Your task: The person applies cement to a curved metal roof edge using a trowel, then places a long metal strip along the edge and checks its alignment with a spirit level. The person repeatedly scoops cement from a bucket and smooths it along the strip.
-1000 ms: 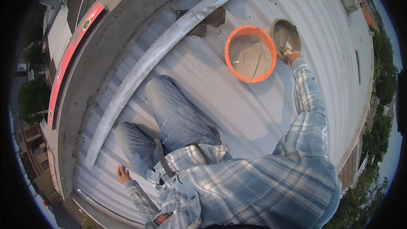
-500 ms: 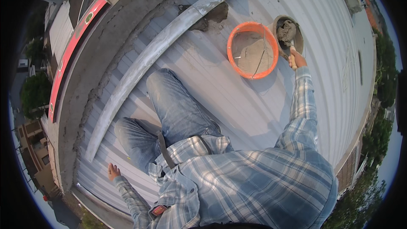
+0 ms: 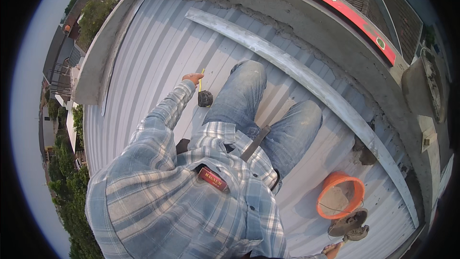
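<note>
Mortar [image 3: 357, 233] is already scooped onto the trowel [image 3: 340, 244], which is gripped by the right hand [image 3: 331, 251] near the orange bucket [image 3: 361, 193]; grey mix [image 3: 337, 196] is left inside it, and a yellow strip [image 3: 201, 79] is pinched by the left hand [image 3: 192, 77], well apart from it.

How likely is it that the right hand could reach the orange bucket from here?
Probably yes: the right hand is near the orange bucket, though it holds a mortar-laden trowel. The round pan partly blocks one side; elsewhere only roof sheeting seems to lie between.
</note>
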The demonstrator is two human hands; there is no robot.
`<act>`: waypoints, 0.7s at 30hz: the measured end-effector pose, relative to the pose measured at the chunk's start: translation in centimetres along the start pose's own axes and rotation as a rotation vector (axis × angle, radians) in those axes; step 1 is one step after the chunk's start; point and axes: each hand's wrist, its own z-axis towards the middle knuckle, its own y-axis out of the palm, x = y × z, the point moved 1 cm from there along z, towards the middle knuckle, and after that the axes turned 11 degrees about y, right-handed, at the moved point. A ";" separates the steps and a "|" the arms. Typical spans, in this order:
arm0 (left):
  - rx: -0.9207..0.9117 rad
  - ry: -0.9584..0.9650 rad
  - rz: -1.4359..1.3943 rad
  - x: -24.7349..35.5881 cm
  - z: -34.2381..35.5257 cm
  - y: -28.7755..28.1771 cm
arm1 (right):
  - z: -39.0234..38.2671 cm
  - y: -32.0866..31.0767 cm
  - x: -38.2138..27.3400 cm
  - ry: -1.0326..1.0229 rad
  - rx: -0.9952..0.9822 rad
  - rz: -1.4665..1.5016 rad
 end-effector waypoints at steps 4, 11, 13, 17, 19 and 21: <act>-0.015 -0.037 -0.147 -1.4 -0.2 1.5 | -8.2 7.5 -3.4 -0.168 -0.104 -0.149; -0.034 -0.018 -0.499 3.8 1.8 4.4 | -18.6 15.4 -8.7 -0.359 -0.316 -0.249; -0.079 -0.019 -0.568 4.9 2.5 5.0 | -21.4 17.3 -9.5 -0.392 -0.369 -0.277; -0.212 -0.062 -0.610 6.7 4.8 8.7 | -26.8 20.3 -10.7 -0.457 -0.450 -0.320; -0.238 -0.068 -0.666 7.2 5.4 10.2 | -29.3 22.6 -11.1 -0.475 -0.514 -0.351; -0.253 -0.029 -0.759 8.4 5.2 12.0 | -32.0 24.6 -11.0 -0.494 -0.562 -0.379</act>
